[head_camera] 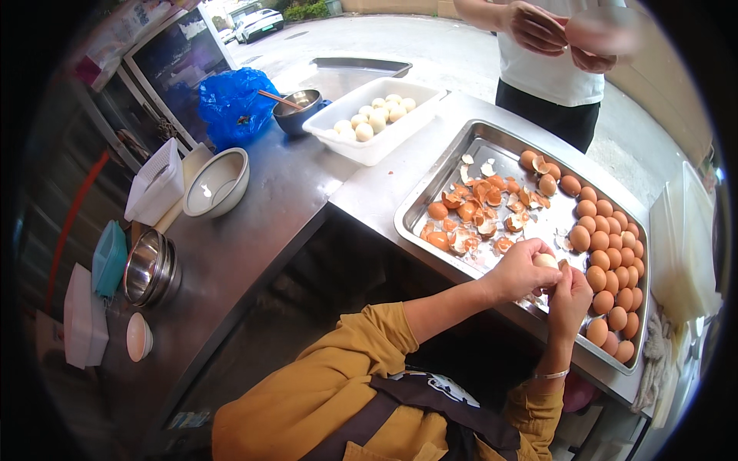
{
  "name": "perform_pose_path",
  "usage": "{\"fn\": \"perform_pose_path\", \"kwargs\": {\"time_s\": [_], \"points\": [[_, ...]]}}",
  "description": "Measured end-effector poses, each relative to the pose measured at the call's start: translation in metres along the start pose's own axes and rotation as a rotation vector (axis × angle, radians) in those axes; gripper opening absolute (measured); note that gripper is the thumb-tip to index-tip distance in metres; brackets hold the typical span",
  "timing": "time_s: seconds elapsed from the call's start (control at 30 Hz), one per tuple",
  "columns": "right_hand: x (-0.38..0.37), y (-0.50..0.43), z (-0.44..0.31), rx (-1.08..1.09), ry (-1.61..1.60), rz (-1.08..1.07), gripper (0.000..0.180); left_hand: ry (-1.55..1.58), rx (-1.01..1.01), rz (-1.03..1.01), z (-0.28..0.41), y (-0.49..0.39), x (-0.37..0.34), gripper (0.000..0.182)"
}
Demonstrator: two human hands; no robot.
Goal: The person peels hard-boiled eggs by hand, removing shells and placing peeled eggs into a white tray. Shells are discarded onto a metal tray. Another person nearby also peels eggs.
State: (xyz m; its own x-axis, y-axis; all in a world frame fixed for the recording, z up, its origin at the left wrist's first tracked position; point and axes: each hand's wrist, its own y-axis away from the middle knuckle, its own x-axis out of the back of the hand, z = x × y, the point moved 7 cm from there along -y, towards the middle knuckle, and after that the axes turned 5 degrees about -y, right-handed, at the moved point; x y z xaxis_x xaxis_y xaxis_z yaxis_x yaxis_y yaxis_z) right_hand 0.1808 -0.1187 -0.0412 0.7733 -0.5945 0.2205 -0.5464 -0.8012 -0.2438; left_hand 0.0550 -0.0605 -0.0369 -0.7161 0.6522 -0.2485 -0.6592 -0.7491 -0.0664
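My left hand point(522, 268) holds a partly peeled egg point(545, 261) above the near side of a steel tray point(406, 216). The fingertips of my right hand point(569, 294) pinch a small piece of brown shell point(563, 264) against the egg's right side. Under and beyond my hands, broken eggshells point(475, 199) lie scattered over the left and middle of the tray. Several brown eggs point(614, 256) in their shells fill its right side. At the back left, a white plastic tub point(375, 151) holds several peeled eggs point(377, 118).
Across the table stands another person point(550, 69), hands raised. Along the left counter are a blue plastic bag point(233, 104), a dark pot point(297, 115) with chopsticks, a white bowl point(218, 183), steel bowls point(151, 271) and plastic baskets point(154, 184). Clear containers point(683, 242) stand right of the tray.
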Motion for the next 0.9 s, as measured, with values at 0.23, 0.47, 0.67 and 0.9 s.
{"fn": "perform_pose_path", "kwargs": {"time_s": [0.23, 0.47, 0.67, 0.9], "points": [[0.004, 0.001, 0.0, 0.018, -0.166, 0.014, 0.026, 0.208, 0.112, 0.063, -0.009, -0.002, 0.003, 0.036], [0.015, -0.001, -0.01, 0.018, -0.152, 0.087, 0.02, 0.247, 0.105, 0.042, -0.012, -0.005, 0.007, 0.035], [0.018, -0.008, -0.005, -0.136, 0.943, -0.261, 0.053, 0.306, 0.018, 0.113, -0.013, -0.006, 0.013, 0.035], [-0.01, 0.001, -0.039, 0.23, 0.152, -0.421, 0.071, 0.312, -0.013, 0.113, -0.014, -0.006, 0.015, 0.037]]}}
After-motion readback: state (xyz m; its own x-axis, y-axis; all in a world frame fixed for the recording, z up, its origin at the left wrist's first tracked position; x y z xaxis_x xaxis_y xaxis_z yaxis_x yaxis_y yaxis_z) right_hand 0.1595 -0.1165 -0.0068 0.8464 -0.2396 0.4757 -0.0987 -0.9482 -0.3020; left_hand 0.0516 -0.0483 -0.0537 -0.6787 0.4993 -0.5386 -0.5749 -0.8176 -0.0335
